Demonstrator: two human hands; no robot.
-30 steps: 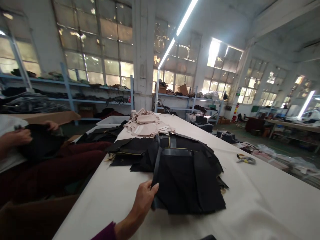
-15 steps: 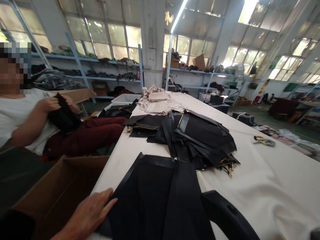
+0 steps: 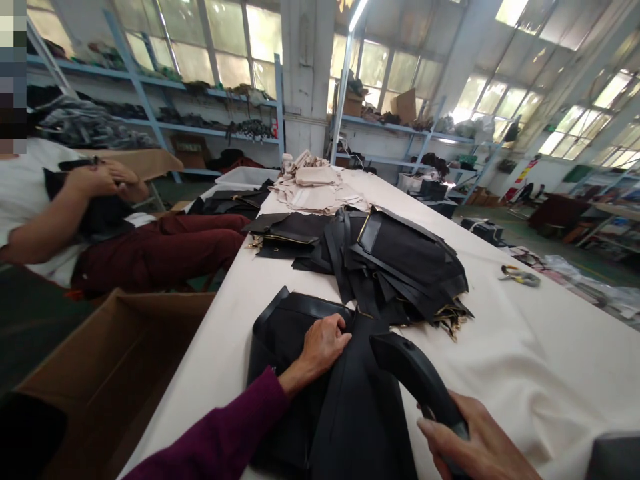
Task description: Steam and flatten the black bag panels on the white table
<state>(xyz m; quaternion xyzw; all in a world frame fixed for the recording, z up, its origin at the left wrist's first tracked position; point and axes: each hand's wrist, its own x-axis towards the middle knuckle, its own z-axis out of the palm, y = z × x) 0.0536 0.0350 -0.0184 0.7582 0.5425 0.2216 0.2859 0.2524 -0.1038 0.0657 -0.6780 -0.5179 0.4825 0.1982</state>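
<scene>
While the left hand (image 3: 325,343) is resting, fingers curled, on a black fabric panel (image 3: 363,387) running lengthwise from near to far on the white cloth-covered table (image 3: 215,360), the right hand (image 3: 475,430) is gripping a black, curved, plastic-looking tool (image 3: 420,377), its tip overlapping the panel's right edge. Whether the left fingertips are pinching, I cannot tell; the frame is cutting off the panel's near end.

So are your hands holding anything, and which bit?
The right hand grips a black tool by its near end. The left hand is on the black fabric piece near its upper edge; whether it pinches cannot be told.
</scene>
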